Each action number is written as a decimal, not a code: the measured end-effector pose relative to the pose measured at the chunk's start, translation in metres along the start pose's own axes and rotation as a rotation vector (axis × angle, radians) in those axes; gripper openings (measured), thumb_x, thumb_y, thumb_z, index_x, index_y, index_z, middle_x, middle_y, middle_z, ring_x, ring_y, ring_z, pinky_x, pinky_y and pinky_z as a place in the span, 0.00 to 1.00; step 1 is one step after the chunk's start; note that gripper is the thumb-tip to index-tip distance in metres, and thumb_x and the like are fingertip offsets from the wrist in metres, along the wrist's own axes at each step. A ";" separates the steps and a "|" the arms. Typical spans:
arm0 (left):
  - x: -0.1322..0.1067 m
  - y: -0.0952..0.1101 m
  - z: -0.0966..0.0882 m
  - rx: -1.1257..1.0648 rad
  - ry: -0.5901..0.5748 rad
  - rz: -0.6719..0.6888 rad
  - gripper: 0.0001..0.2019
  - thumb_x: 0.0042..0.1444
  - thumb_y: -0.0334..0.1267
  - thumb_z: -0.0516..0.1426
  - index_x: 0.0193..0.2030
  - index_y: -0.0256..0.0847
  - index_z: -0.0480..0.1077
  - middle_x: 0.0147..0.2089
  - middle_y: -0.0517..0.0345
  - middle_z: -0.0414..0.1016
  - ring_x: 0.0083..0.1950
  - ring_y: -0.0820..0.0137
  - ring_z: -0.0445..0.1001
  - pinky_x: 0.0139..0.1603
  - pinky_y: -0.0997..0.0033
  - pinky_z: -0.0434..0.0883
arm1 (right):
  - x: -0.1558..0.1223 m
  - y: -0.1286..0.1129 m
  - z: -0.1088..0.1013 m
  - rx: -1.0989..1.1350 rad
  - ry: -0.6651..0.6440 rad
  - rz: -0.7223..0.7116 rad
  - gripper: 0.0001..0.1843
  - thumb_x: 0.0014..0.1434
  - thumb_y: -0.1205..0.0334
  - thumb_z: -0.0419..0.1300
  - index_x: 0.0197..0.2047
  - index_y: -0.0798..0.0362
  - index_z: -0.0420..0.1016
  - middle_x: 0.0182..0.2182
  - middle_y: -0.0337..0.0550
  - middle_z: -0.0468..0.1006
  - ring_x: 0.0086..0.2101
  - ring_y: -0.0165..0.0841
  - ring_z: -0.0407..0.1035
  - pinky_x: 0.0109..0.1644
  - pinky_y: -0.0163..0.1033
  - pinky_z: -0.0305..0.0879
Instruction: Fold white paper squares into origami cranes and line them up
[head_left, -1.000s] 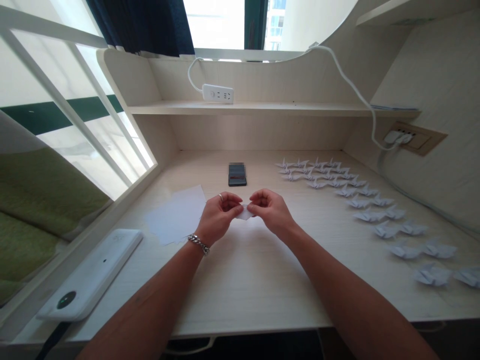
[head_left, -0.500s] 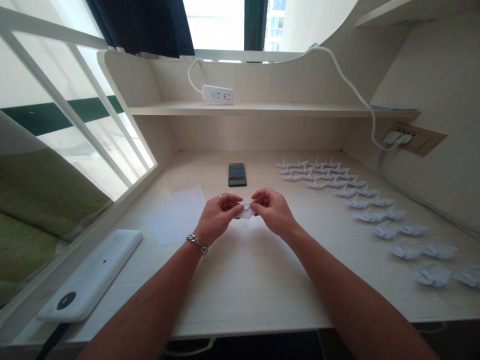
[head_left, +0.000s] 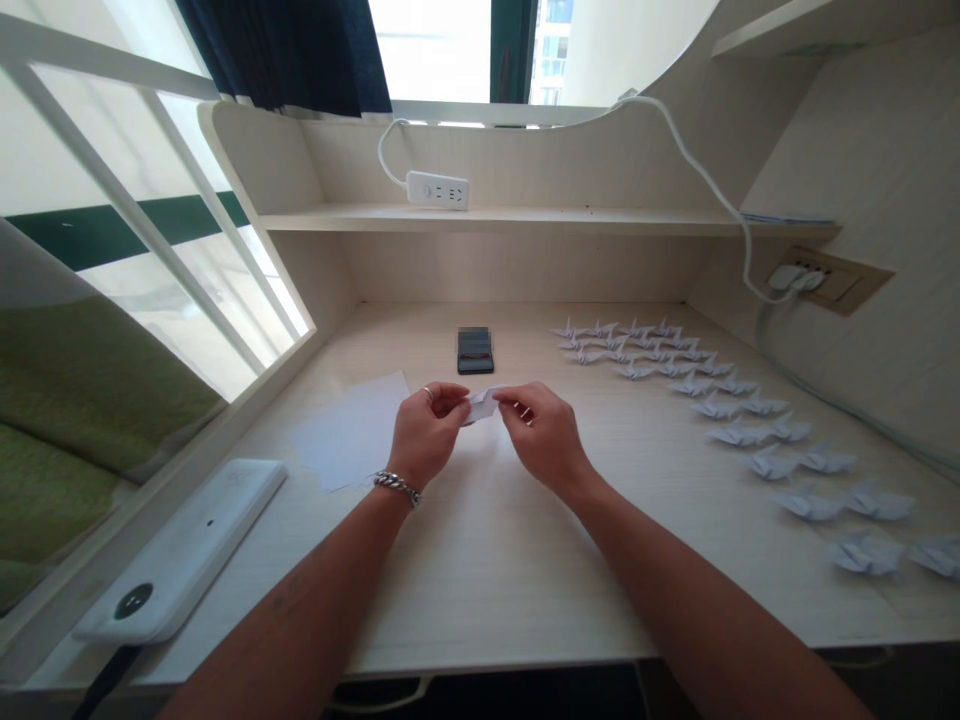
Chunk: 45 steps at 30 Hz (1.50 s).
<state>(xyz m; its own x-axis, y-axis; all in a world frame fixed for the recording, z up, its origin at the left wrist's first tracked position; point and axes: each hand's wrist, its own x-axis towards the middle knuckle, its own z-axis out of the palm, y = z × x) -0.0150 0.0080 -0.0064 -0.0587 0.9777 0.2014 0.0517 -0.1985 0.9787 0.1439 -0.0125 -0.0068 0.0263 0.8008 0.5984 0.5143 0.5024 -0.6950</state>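
A small piece of folded white paper (head_left: pixel 481 405) is held up over the desk between my hands. My left hand (head_left: pixel 429 428), with a ring and a chain bracelet, pinches its left end between thumb and fingers. The thumb and fingertips of my right hand (head_left: pixel 546 432) grip the upper right edge. My fingers cover both ends, so the full folded shape is hidden. To the left lie loose white paper sheets (head_left: pixel 349 430). Folded paper cranes (head_left: pixel 739 433) stand in rows on the right side.
Behind my hands a dark phone-like object (head_left: pixel 475 350) lies on the desk. A long white device (head_left: pixel 184 550) with a dark cable sits at the left edge. On the back shelf rests a white power strip (head_left: pixel 438 190). A white cord (head_left: pixel 705 170) hangs to the wall socket (head_left: pixel 832 280).
The folded paper has tilted, its right side now higher. My left hand has shifted slightly left, and more of the paper shows between my fingers.
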 end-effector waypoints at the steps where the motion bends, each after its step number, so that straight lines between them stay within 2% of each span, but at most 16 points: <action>1: -0.001 0.000 0.001 0.025 -0.001 0.019 0.12 0.45 0.35 0.65 0.37 0.33 0.73 0.33 0.52 0.80 0.36 0.67 0.78 0.41 0.65 0.77 | -0.001 -0.001 0.002 0.030 -0.039 0.020 0.11 0.57 0.66 0.56 0.40 0.51 0.79 0.37 0.45 0.78 0.32 0.32 0.71 0.38 0.38 0.69; 6: -0.008 0.001 0.004 0.073 -0.083 0.087 0.13 0.47 0.39 0.64 0.38 0.34 0.73 0.35 0.50 0.80 0.37 0.65 0.79 0.42 0.64 0.76 | 0.000 0.005 0.010 0.253 -0.138 0.251 0.13 0.56 0.58 0.59 0.44 0.50 0.79 0.44 0.47 0.79 0.39 0.35 0.73 0.43 0.40 0.70; 11: -0.014 0.002 0.008 0.125 -0.163 0.166 0.12 0.52 0.41 0.62 0.41 0.36 0.75 0.40 0.49 0.80 0.41 0.64 0.79 0.46 0.63 0.75 | 0.002 0.011 0.013 0.587 -0.260 0.405 0.17 0.54 0.51 0.61 0.41 0.53 0.80 0.36 0.45 0.81 0.39 0.37 0.73 0.44 0.43 0.69; 15: -0.012 0.003 0.007 0.083 -0.189 0.149 0.14 0.51 0.39 0.62 0.43 0.35 0.74 0.40 0.48 0.80 0.42 0.64 0.79 0.46 0.63 0.75 | 0.003 0.015 0.012 0.672 -0.208 0.496 0.17 0.46 0.54 0.67 0.37 0.56 0.80 0.32 0.45 0.80 0.35 0.35 0.73 0.42 0.42 0.69; 17: -0.010 0.005 0.004 0.131 -0.144 0.140 0.15 0.49 0.39 0.64 0.43 0.36 0.74 0.38 0.50 0.80 0.39 0.66 0.78 0.42 0.66 0.75 | 0.004 0.017 0.010 0.648 -0.173 0.526 0.16 0.45 0.55 0.67 0.35 0.57 0.79 0.30 0.46 0.80 0.33 0.35 0.73 0.40 0.42 0.69; 21: -0.007 0.008 -0.003 0.347 -0.018 0.174 0.14 0.46 0.42 0.65 0.40 0.38 0.77 0.36 0.52 0.79 0.33 0.68 0.76 0.35 0.69 0.73 | 0.006 0.020 0.008 0.534 -0.186 0.464 0.13 0.47 0.58 0.65 0.35 0.57 0.79 0.28 0.45 0.79 0.30 0.33 0.71 0.35 0.40 0.68; 22: -0.007 0.009 -0.003 0.348 -0.033 0.169 0.14 0.46 0.42 0.65 0.39 0.39 0.77 0.37 0.51 0.79 0.34 0.68 0.76 0.36 0.69 0.73 | 0.006 0.020 0.007 0.503 -0.203 0.438 0.12 0.48 0.58 0.64 0.34 0.57 0.79 0.28 0.44 0.79 0.29 0.33 0.70 0.34 0.39 0.67; 27: -0.008 0.007 0.001 0.136 -0.270 0.058 0.14 0.49 0.43 0.64 0.39 0.36 0.77 0.39 0.48 0.81 0.39 0.64 0.78 0.43 0.65 0.74 | 0.006 0.018 0.004 0.414 -0.268 0.363 0.09 0.50 0.59 0.63 0.33 0.56 0.78 0.26 0.42 0.78 0.28 0.31 0.69 0.33 0.37 0.65; 36: -0.008 0.008 0.000 0.087 -0.255 0.050 0.11 0.46 0.40 0.65 0.34 0.35 0.76 0.34 0.50 0.80 0.35 0.66 0.78 0.39 0.67 0.74 | 0.008 0.013 0.000 0.484 -0.277 0.396 0.10 0.47 0.58 0.65 0.30 0.56 0.78 0.23 0.41 0.76 0.24 0.30 0.67 0.30 0.37 0.65; 40: -0.007 0.008 0.000 0.077 -0.254 0.027 0.10 0.45 0.38 0.65 0.33 0.35 0.76 0.32 0.51 0.80 0.33 0.67 0.77 0.37 0.68 0.73 | 0.009 0.012 -0.001 0.535 -0.293 0.425 0.11 0.46 0.58 0.66 0.31 0.57 0.79 0.25 0.42 0.78 0.26 0.30 0.69 0.32 0.37 0.65; 45: -0.007 0.010 0.000 0.038 -0.227 -0.020 0.09 0.44 0.36 0.65 0.32 0.35 0.76 0.31 0.52 0.80 0.32 0.69 0.76 0.35 0.70 0.72 | 0.009 0.013 -0.001 0.529 -0.287 0.396 0.10 0.46 0.61 0.65 0.32 0.56 0.81 0.26 0.43 0.79 0.26 0.30 0.69 0.32 0.37 0.65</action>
<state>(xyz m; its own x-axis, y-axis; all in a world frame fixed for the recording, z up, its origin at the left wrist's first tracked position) -0.0136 -0.0007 0.0020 0.1650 0.9725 0.1642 0.0904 -0.1807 0.9794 0.1514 0.0008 -0.0107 -0.1391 0.9731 0.1839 0.0268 0.1893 -0.9815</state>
